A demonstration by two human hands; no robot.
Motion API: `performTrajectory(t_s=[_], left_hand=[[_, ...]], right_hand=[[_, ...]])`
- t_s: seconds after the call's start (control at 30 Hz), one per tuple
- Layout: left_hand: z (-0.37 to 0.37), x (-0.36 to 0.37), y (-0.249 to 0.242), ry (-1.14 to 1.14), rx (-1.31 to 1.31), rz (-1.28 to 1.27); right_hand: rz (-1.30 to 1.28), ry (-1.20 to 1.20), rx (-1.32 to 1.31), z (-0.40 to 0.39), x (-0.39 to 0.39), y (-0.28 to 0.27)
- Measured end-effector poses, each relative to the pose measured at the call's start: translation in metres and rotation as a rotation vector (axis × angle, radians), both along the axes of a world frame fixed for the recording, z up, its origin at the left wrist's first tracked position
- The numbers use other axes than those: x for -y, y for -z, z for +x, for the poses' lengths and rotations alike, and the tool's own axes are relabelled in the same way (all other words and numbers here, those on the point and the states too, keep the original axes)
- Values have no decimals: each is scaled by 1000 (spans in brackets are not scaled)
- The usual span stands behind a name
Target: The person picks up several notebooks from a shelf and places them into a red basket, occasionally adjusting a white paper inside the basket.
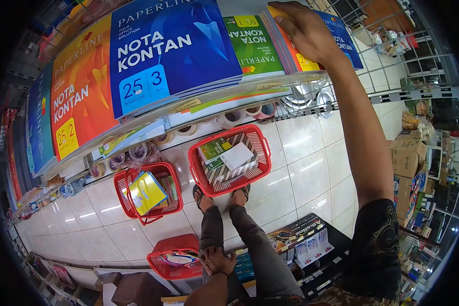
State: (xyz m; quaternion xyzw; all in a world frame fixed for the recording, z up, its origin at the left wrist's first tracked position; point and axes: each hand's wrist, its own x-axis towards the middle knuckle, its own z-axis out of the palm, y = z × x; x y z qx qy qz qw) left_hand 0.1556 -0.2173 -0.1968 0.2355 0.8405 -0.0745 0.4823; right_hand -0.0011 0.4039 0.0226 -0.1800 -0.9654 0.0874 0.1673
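The right hand (pixel 306 30) lies flat, fingers spread, on the orange paper receipt-book stack (pixel 297 51) on the shelf (pixel 311 109). Best pinch one book's edge and lift squarely. The left hand (pixel 218 260) rests, loosely curled and empty, on the knee.

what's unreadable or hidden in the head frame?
- Orange book stack: cover mostly under the right hand.
- Left hand: rests on the knee, palm side hidden; no grip visible.
- Farthest red basket: contents too small to identify.
- Tape rolls: partly hidden by the shelf edge.
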Motion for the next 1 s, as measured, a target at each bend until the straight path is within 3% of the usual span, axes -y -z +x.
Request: performTrajectory(t_s=[0.23,0.33,0.4,0.47,0.5,0.57,0.67,0.77,0.83,0.87,0.93,1.0], left_hand=[[1,2,2,18,21,-39],[1,1,2,21,8,-35],[-2,-1,-2,15,13,-36],[1,5,0,18,-3,-16],[2,9,3,30,-29,28],[5,13,8,20,-72,64],[5,13,7,34,-125,113],[-1,7,-1,40,-83,92],[-1,8,2,37,-78,92],[0,14,2,42,-57,90],[6,27,9,46,-51,53],[9,32,10,44,-88,78]], right_hand=[[-49,27,18,0,-1,2],[50,62,30,4,1,4],[220,39,-177,13,12,3],[135,88,-428,33,42,1],[107,-24,-635,44,62,7],[11,46,-642,70,126,52],[-470,12,-119,104,206,188],[-400,-74,571,146,261,348],[-336,-68,910,167,292,423],[-308,-17,967,173,307,458],[-227,70,822,191,330,524],[-312,195,964,167,336,500]])
